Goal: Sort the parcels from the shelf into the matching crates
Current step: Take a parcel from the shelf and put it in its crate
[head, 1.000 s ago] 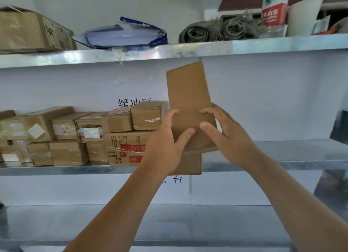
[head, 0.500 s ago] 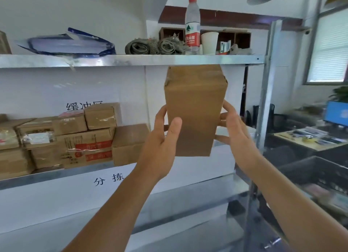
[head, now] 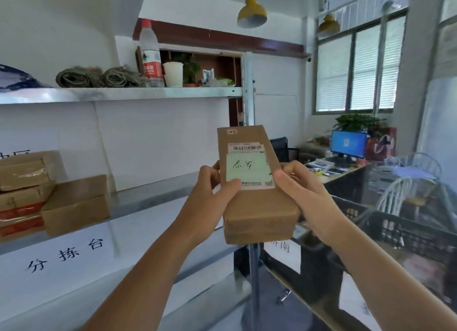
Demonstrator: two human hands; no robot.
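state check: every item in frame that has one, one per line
parcel: off the shelf, held in both hands, label side facing the camera
green note: stuck on the parcel's label, handwritten
left hand: grips the parcel's left edge, thumb on the note
right hand: grips the parcel's right edge
water bottle: upright on the top shelf, red cap on
monitor: switched on
black crates: on the right, contents unclear
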